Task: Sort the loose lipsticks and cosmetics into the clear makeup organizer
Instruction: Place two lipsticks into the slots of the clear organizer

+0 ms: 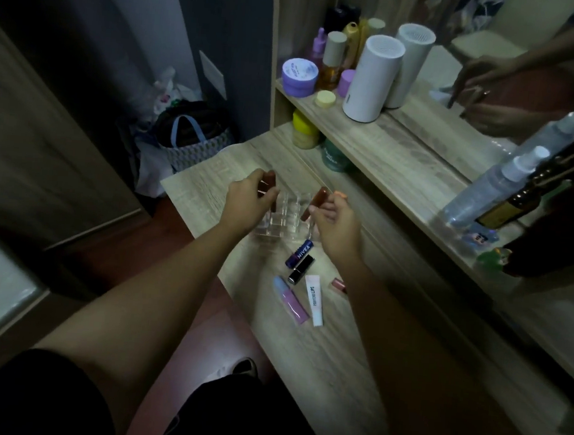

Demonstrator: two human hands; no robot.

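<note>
1. Clear makeup organizer [287, 219] stands on the pale wooden vanity table [319, 357], toward its far left end and in front of a low shelf [403, 158]. Its compartments are too blurred to tell what they hold.
2. A white cylinder [372, 78] stands upright on that shelf, well apart from the organizer.
3. The left hand [245, 202] is at the organizer's left side, fingers curled round a brown lip tube [269, 181] held roughly upright.
4. The right hand [336, 221] is at the organizer's right side, thumb and fingers pinching a second brown lip tube [316, 202]. This tube slants down toward the organizer; I cannot tell whether it touches.
5. A lilac gloss tube [291, 300] and a white lip tube [315, 300] lie loose side by side on the table, nearer the person than the organizer.
6. A blue Nivea stick [298, 253] lies just beside the organizer's near edge, with a black lipstick [301, 269] right next to it.
7. A small pink tube [338, 285] lies partly hidden by the right forearm.
</note>
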